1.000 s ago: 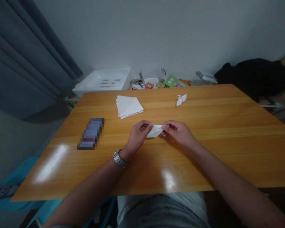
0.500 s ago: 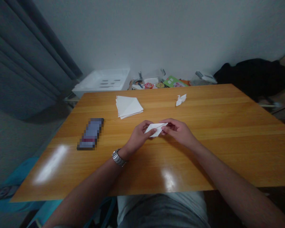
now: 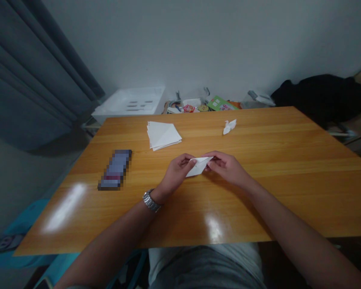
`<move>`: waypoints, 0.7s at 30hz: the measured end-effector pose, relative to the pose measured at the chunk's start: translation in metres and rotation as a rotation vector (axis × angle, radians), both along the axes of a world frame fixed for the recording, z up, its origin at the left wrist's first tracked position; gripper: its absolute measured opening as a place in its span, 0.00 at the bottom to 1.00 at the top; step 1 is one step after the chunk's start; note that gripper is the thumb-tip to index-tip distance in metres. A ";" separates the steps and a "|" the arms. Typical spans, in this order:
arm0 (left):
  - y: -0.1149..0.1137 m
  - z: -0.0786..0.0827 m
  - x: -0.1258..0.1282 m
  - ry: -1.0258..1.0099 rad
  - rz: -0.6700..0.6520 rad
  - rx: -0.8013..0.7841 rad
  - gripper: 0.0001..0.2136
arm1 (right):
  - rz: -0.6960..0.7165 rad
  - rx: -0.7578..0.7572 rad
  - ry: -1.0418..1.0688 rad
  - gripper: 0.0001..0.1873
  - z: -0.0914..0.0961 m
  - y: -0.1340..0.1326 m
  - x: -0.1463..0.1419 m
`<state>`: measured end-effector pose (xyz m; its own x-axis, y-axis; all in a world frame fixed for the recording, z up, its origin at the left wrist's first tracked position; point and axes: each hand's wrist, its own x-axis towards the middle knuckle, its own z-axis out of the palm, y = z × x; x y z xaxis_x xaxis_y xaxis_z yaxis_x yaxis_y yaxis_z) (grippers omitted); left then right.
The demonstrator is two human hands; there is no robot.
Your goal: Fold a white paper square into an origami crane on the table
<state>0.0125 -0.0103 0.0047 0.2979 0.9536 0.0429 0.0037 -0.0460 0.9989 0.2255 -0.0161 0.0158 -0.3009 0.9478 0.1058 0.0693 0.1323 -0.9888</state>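
Between my two hands, over the middle of the table, is a folded piece of white paper [image 3: 199, 166] with creased, slanting edges. My left hand [image 3: 179, 170] pinches its left side, thumb on top and fingers behind. Closed on the paper's right end is my right hand [image 3: 224, 165], its thumb against the near side and its fingertips partly hidden. Beyond the hands, to the right, stands a small folded paper crane [image 3: 229, 127]. A stack of white paper sheets [image 3: 163, 135] lies farther back on the left.
The wooden table [image 3: 289, 172] carries a phone with a blurred screen [image 3: 115, 169] at left. Behind its far edge are a white foam tray [image 3: 132, 102], a green booklet [image 3: 222, 103] and assorted small items. A black cloth heap [image 3: 321, 96] sits at the back right.
My left thumb has shifted up toward the paper's upper edge. The paper has tilted slightly, so its lower left corner now shows below that thumb. My right hand has barely moved.
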 end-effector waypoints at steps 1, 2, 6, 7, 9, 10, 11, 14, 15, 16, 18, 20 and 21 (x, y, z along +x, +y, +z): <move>0.000 0.000 0.000 0.004 0.007 0.003 0.17 | 0.018 -0.017 0.023 0.21 0.001 -0.001 -0.001; 0.000 0.000 0.000 0.007 0.013 0.007 0.17 | 0.020 -0.036 0.043 0.21 0.002 -0.002 -0.002; -0.002 0.003 0.001 0.017 -0.005 0.033 0.17 | -0.072 -0.087 0.046 0.20 0.000 -0.002 -0.004; -0.003 0.003 0.001 0.020 -0.014 0.034 0.17 | -0.084 -0.095 0.039 0.20 -0.002 -0.001 -0.004; -0.003 0.002 0.001 0.019 -0.026 0.028 0.17 | -0.086 -0.104 0.024 0.21 -0.005 0.001 -0.003; -0.003 0.002 0.001 0.015 -0.032 0.025 0.17 | -0.084 -0.104 0.019 0.21 -0.006 0.001 -0.003; -0.003 0.001 0.000 0.010 -0.036 0.023 0.17 | -0.082 -0.102 0.015 0.21 -0.006 0.002 -0.002; -0.002 0.001 0.000 0.013 -0.039 0.031 0.17 | -0.079 -0.085 -0.003 0.22 -0.005 0.002 -0.001; -0.002 0.002 0.000 0.029 -0.029 0.036 0.17 | -0.076 -0.079 -0.013 0.22 -0.004 0.002 0.000; -0.002 0.004 0.000 0.054 -0.012 0.042 0.17 | -0.073 -0.071 -0.024 0.22 -0.003 0.002 0.000; -0.002 0.006 0.001 0.106 0.030 0.048 0.18 | -0.075 -0.054 -0.046 0.22 -0.002 0.002 0.001; -0.002 0.006 0.001 0.116 0.053 0.032 0.18 | -0.080 -0.041 -0.056 0.22 -0.002 0.002 0.002; -0.002 0.006 0.001 0.105 0.051 0.018 0.18 | -0.082 -0.037 -0.058 0.22 -0.002 0.003 0.003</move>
